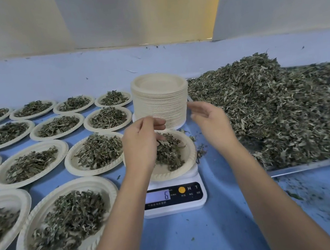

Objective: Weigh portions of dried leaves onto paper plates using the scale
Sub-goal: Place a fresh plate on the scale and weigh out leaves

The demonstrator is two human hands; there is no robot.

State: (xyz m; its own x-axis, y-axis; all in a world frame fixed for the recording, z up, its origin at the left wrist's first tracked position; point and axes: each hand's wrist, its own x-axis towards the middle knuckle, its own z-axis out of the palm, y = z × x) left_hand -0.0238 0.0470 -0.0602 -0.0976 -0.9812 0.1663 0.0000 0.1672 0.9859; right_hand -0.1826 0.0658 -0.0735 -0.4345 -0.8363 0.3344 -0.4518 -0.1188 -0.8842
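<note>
A paper plate [186, 164] sits on a small white kitchen scale [175, 206] at the centre of a blue worktop [196, 237]. The plate holds a modest heap of dried leaves [170, 153], and the scale's display [157, 196] shows a 6.

The left hand [141, 143] hangs directly over the plate. Its fingers [158, 123] are bent down towards the heap, the lower ones touching it; whether they pinch any leaves cannot be told. The right hand [210, 120] hovers just right of the plate, palm turned inward, its fingers [196, 107] relaxed and spread, holding nothing.

The big loose pile of leaves [274, 109] lies to the right on a metal tray [314, 165]. The right hand is the nearer one, so any top-up would likely come from that side.

A tall stack of empty plates [160, 100] stands just behind the scale. Filled plates [31, 162] lie in rows to the left.
</note>
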